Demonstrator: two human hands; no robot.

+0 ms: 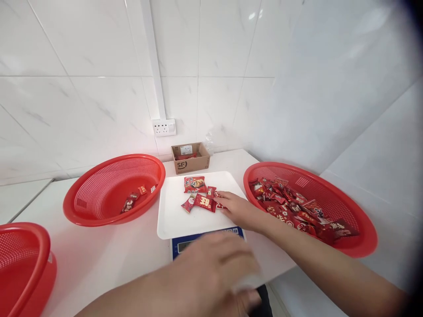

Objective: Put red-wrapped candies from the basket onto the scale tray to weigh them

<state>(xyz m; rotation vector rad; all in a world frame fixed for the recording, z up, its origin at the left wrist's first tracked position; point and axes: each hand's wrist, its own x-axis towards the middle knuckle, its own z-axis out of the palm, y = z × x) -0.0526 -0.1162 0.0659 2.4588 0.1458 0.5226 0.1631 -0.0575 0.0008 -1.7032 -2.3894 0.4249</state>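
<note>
My right hand (236, 209) is over the right side of a white tray (175, 222), its fingers closed at a red snack packet (219, 201) that they partly hide. Beside it on the tray lie a large red packet with a food picture (194, 184), a red packet with gold characters (204, 201) and a small pink-and-dark packet (188, 204). My left hand (218, 268) is in the foreground, in front of the blue scale (175, 248) under the tray. It is smeared by motion; something whitish shows by its fingers, too blurred to name.
At right stands a red mesh basket (368, 237) with many red packets. Another red basket (74, 204) at left holds several packets; part of a third red basket (42, 246) shows at lower left. Behind the tray is a cardboard box (194, 166), below a wall socket (164, 127).
</note>
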